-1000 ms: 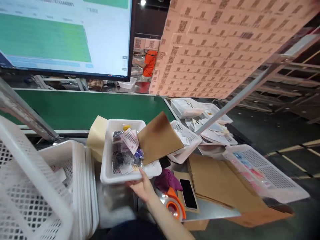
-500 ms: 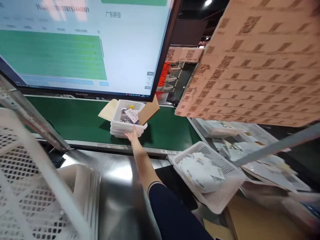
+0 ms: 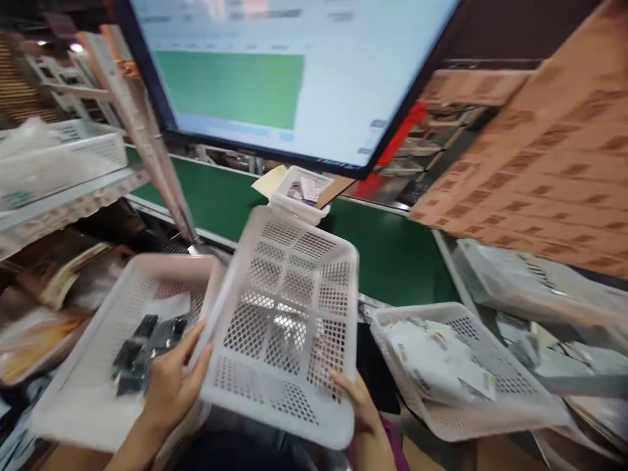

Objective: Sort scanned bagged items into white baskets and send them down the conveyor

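I hold an empty white perforated basket (image 3: 289, 314) in front of me, tilted up on its far side. My left hand (image 3: 171, 383) grips its left rim, and my right hand (image 3: 357, 402) grips its near right corner. Just left of it lies another white basket (image 3: 98, 379) with dark packets and a white slip inside. Far ahead, a small white basket (image 3: 301, 193) of packets with brown cardboard beside it rests on the green conveyor belt (image 3: 392, 255).
A large monitor (image 3: 294, 78) hangs over the belt. A white basket of paper-wrapped packets (image 3: 456, 369) sits at the right, with more trays behind it. A metal post (image 3: 147, 150) and a shelf with a basket (image 3: 59, 157) stand at the left. A printed cardboard sheet (image 3: 554, 163) hangs upper right.
My right hand let go of the small filled basket on the belt and came back. Both hands now hold an empty basket. The view has swung left.
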Motion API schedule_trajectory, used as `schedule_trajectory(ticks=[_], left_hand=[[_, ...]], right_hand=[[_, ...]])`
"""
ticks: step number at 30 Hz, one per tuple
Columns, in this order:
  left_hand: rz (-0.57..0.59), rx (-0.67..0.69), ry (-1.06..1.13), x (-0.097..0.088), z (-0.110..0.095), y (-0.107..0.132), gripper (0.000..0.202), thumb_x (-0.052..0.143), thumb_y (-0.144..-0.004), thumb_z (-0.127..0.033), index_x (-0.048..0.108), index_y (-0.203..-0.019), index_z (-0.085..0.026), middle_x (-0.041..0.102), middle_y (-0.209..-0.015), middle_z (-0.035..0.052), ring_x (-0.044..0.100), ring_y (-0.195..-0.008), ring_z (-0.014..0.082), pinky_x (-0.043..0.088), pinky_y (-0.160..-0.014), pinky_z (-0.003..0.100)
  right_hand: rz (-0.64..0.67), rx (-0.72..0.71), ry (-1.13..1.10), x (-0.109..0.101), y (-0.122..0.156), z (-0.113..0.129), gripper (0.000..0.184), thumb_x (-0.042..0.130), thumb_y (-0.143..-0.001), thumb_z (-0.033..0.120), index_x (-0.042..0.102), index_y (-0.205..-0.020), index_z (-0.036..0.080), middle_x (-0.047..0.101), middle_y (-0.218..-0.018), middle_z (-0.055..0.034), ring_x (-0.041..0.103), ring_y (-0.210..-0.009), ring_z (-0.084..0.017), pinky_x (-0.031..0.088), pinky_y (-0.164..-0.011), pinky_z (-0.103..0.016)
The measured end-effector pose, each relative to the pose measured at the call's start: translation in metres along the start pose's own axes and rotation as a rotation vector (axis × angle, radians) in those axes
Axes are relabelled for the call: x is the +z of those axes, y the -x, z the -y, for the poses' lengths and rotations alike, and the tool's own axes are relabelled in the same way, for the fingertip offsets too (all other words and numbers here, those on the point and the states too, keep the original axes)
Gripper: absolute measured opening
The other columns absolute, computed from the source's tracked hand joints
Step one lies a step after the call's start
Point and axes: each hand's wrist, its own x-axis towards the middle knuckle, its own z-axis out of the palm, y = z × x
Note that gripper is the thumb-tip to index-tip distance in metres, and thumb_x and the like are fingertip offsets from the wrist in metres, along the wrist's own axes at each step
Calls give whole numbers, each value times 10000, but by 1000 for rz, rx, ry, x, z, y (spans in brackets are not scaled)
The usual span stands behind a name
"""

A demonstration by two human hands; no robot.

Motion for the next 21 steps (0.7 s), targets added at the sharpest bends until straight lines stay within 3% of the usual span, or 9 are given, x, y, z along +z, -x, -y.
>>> schedule_trajectory(ticks=[2, 4, 6, 9, 11, 13, 16, 21], left_hand=[[184, 45, 105, 4, -10, 8, 537, 538, -1043, -524, 703, -1460, -228, 785, -1329, 74, 805, -1093, 286, 682, -934, 350], [236, 53, 134, -3, -3, 20, 547, 508, -1068, -477, 666, -1504, -187, 727, -1436, 98, 750, -1246, 285, 623, -1086, 376], [98, 11, 65, -17, 20, 43, 558, 522, -1066, -477, 653, -1499, -152, 682, -1500, 130, 669, -1376, 309, 547, -1192, 433], [-185, -146, -87, -38, 72, 92, 517, 537, -1053, -519, 685, -1410, -175, 721, -1432, 157, 672, -1344, 350, 518, -1182, 524], [-262, -216, -135, -43, 106, 123, 434, 532, -1056, -511, 721, -1307, -211, 769, -1330, 143, 710, -1251, 348, 497, -1168, 554], [-273, -202, -169, -41, 132, 140, 360, 505, -1064, -459, 757, -1198, -239, 806, -1227, 115, 727, -1196, 340, 443, -1188, 577], [-265, -103, -228, -32, 155, 135, 377, 444, -1058, -365, 804, -1017, -262, 837, -1064, 73, 706, -1218, 354, 360, -1175, 618], [-221, -24, -206, -31, 174, 86, 451, 419, -1022, -356, 813, -821, -271, 817, -856, 64, 670, -1248, 368, 325, -1142, 618]], right_hand=[[-126, -3, 119, -21, 13, -15, 641, 921, -552, 522, 755, -1119, 274, 813, -1125, -142, 787, -999, -394, 641, -895, -534], [-195, 10, 180, -29, 10, -32, 557, 894, -493, 421, 755, -1008, 259, 824, -988, -120, 794, -873, -395, 657, -811, -528], [-243, -1, 221, -31, -1, -50, 476, 833, -468, 416, 740, -905, 251, 809, -854, -93, 785, -782, -392, 658, -734, -522], [-286, -85, 304, -26, -25, -68, 410, 784, -444, 439, 719, -803, 252, 776, -758, -68, 761, -728, -366, 646, -684, -496], [-292, -121, 346, -21, -41, -71, 391, 778, -421, 434, 717, -763, 254, 763, -734, -59, 749, -727, -350, 643, -694, -483], [-271, -118, 366, -16, -54, -71, 404, 786, -404, 428, 728, -763, 250, 759, -729, -55, 752, -748, -353, 647, -731, -491], [-239, -97, 390, -9, -65, -73, 467, 819, -414, 474, 742, -820, 256, 788, -813, -88, 774, -812, -381, 653, -783, -510], [-346, -111, 470, -19, -52, -94, 706, 787, -478, 645, 675, -1057, 257, 788, -988, -157, 772, -1063, -443, 645, -934, -562]])
